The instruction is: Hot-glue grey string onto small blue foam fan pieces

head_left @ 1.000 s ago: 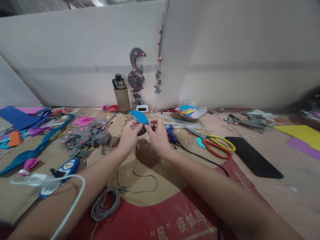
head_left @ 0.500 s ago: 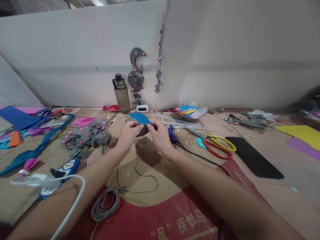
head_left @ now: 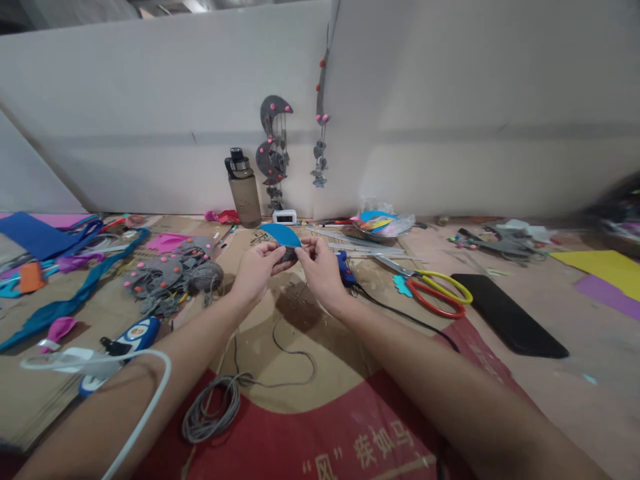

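Note:
A blue half-round piece (head_left: 281,235), felt by its look, is held up over the cardboard between both hands. A dark grey piece (head_left: 289,253) shows just below its edge; whether the two are joined I cannot tell. My left hand (head_left: 254,270) pinches the left side, thumb and fingers closed. At the right side my right hand (head_left: 321,272) grips the same pieces with thumb and fingertips. Grey cord (head_left: 213,410) lies coiled below the hands, with a loose strand running up beneath them.
Red-and-yellow scissors (head_left: 435,293), a black phone-like slab (head_left: 507,315) and a blue corded tool (head_left: 344,268) lie to the right. Grey felt pieces with pompoms (head_left: 170,270) sit left. A bottle (head_left: 244,190) stands behind. A white cable (head_left: 145,413) crosses my left forearm.
My fingers have shifted around the blue and grey pieces, and less of the grey one shows below. The hanging string of grey shapes at the wall has turned slightly.

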The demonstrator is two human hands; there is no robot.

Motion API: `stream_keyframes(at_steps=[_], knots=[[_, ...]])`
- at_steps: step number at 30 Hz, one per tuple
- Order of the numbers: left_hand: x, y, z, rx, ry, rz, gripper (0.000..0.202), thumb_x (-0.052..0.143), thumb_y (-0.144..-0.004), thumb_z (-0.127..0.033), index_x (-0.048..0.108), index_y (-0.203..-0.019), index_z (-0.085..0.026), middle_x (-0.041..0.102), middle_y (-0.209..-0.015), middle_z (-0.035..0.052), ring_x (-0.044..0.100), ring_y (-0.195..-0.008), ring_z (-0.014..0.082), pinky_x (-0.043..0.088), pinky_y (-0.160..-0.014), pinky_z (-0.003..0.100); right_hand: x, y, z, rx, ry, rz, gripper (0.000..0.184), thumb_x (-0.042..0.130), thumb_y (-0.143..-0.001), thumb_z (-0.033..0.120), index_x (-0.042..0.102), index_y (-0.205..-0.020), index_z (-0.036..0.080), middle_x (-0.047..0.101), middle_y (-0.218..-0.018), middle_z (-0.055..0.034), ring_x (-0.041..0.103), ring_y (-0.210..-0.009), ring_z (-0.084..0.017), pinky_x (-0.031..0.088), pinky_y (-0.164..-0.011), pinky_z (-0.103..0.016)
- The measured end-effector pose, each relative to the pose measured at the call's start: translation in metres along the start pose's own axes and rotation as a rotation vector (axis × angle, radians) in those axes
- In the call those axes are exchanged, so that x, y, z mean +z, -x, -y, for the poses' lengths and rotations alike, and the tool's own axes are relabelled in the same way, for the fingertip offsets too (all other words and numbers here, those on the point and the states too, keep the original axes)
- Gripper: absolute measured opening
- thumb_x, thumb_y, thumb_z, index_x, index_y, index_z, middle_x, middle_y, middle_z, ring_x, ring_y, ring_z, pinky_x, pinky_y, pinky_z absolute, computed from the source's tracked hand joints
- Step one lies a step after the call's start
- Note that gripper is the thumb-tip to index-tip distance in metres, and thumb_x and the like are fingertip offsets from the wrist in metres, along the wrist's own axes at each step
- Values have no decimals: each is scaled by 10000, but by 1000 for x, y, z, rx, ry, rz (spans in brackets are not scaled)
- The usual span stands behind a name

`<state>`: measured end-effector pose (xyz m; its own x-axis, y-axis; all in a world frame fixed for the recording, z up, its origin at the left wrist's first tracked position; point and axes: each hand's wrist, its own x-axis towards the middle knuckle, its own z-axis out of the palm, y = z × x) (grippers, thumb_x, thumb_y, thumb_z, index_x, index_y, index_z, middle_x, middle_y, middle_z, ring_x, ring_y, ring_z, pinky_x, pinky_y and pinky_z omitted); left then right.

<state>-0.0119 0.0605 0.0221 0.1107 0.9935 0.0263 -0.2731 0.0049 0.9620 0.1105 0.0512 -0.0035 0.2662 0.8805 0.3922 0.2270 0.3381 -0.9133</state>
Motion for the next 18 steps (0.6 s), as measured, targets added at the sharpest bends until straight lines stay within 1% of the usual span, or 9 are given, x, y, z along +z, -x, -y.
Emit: stream_keyframes(at_steps=[3,5,7,10,13,14,16,18], knots=[[-2,-1,1,53,-13,-31,131,665,-691,-165,553,-742,-119,643,-770,42,640,-729,128,555,-738,306,0,2,2,-25,-37,-18,252,539,-765,291,471,-982,183,488,-705,34,477,-647,-120,388,-630,-255],[-2,-2,0,88,-11,-37,155,682,-678,-186,559,-748,-122,635,-756,32,639,-724,129,558,-735,315,0,2,3,-39,-60,-16,236,531,-770,276,452,-975,190,480,-712,37,476,-651,-117,392,-637,-255],[-2,-1,-2,87,6,-44,158,690,-668,-190,556,-722,-126,620,-722,14,630,-688,117,562,-728,318,0,3,4,-42,-72,-13,224,525,-773,266,448,-971,193,484,-722,35,482,-661,-118,397,-650,-259],[-2,-2,-5,18,76,-33,141,677,-672,-164,541,-673,-129,609,-676,1,609,-621,97,565,-713,320,0,2,5,-31,-78,-3,214,516,-778,263,454,-971,195,507,-748,24,500,-688,-123,404,-677,-268],[-8,-8,-4,-56,164,-41,102,645,-688,-120,545,-666,-123,644,-712,45,627,-654,122,564,-685,308,1,3,4,-25,-60,29,206,500,-787,272,468,-974,192,531,-775,10,513,-708,-128,408,-693,-273],[-11,-11,-3,-74,188,-50,87,633,-691,-103,550,-673,-120,652,-725,57,634,-671,132,563,-677,303,1,4,3,-24,-48,42,205,493,-791,277,473,-975,189,538,-784,5,516,-712,-129,408,-694,-273],[-18,-18,1,-98,225,-109,75,611,-698,-78,551,-674,-117,651,-715,59,634,-663,134,562,-655,290,3,6,1,-13,-9,78,205,480,-797,287,487,-973,183,553,-794,-1,519,-712,-129,404,-686,-270],[-24,-24,6,-138,259,-152,72,591,-712,-68,549,-683,-120,648,-708,55,629,-646,126,559,-634,273,5,10,-1,14,43,145,199,466,-801,291,509,-961,180,568,-790,-3,517,-696,-128,395,-663,-265]])
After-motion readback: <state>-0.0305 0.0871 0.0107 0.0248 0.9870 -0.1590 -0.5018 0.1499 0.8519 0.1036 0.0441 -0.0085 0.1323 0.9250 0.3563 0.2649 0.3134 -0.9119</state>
